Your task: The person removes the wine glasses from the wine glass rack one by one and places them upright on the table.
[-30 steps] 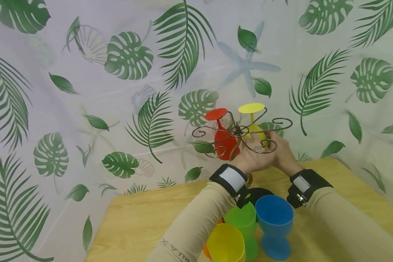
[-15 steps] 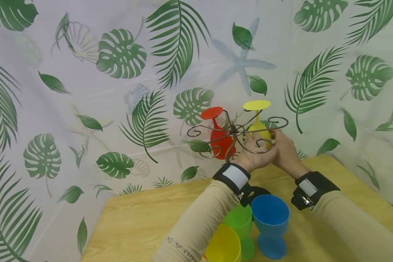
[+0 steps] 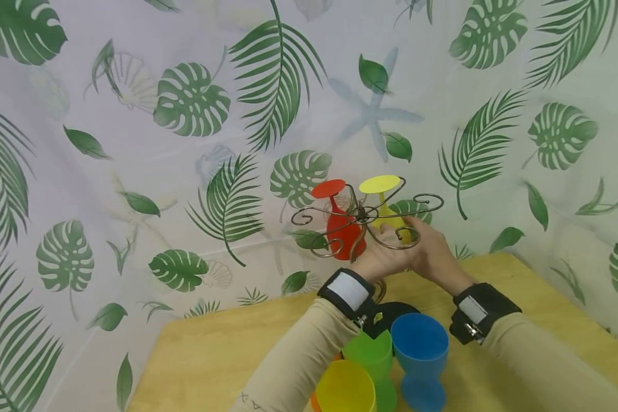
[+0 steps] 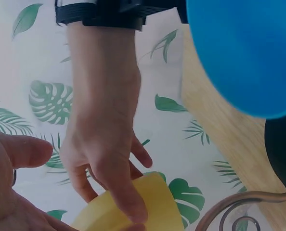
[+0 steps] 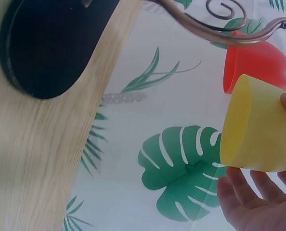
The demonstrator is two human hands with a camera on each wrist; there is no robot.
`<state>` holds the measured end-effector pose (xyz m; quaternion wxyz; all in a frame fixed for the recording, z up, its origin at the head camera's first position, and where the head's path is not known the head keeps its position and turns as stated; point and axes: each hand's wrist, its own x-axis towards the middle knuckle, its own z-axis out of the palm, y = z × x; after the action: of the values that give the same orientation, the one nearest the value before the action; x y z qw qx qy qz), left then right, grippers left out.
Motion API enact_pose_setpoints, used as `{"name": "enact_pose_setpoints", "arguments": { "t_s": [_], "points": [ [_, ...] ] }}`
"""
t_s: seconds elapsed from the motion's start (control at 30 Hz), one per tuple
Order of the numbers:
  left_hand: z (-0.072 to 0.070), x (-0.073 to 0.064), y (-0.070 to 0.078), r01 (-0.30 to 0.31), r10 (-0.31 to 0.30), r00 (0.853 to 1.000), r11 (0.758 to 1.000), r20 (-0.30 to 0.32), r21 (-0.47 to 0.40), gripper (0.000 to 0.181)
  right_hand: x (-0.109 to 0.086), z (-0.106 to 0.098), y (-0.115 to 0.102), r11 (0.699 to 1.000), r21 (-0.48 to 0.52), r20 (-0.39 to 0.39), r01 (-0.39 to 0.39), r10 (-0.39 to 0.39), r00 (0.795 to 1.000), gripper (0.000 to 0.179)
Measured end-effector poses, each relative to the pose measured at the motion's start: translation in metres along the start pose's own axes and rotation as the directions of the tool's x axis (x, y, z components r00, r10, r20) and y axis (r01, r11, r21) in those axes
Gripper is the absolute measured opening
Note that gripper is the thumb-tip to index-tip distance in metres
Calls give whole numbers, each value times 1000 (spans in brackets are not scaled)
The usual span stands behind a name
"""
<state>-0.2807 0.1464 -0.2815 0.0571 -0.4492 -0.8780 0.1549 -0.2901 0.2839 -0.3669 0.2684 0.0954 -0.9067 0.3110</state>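
Observation:
A yellow goblet [image 3: 380,184] is upside down at the arms of a bronze wire glass rack [image 3: 361,214], its mouth facing down. My right hand [image 3: 435,252] grips its bowl [image 5: 261,130], the thumb across one side and fingers on the other. My left hand [image 3: 386,252] reaches in from below the wire arms, beside the bowl. In the left wrist view the left thumb [image 4: 32,151] is straight and apart from the goblet; the left fingertips are mostly out of frame. A red goblet [image 3: 346,237] hangs upside down to the left.
Upright on the wooden table [image 3: 211,349] stand a blue goblet [image 3: 419,343], a green goblet [image 3: 369,349] and a yellow one [image 3: 346,386], with some orange showing behind. The rack's black base [image 5: 51,43] sits on the table. A leaf-print sheet covers the wall.
The yellow goblet first shifted outward from the rack's centre, then back inward toward it, with my right hand on it throughout. The head view has moved slightly. The red goblet keeps its place.

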Motion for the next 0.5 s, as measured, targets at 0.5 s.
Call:
{"name": "enact_pose_setpoints", "arguments": {
  "t_s": [0.5],
  "points": [
    [117,104,-21,-71,63,984,997,-168,-42,32,-7,13,6,998,-53,-56,40,-43,998,56]
  ]
}}
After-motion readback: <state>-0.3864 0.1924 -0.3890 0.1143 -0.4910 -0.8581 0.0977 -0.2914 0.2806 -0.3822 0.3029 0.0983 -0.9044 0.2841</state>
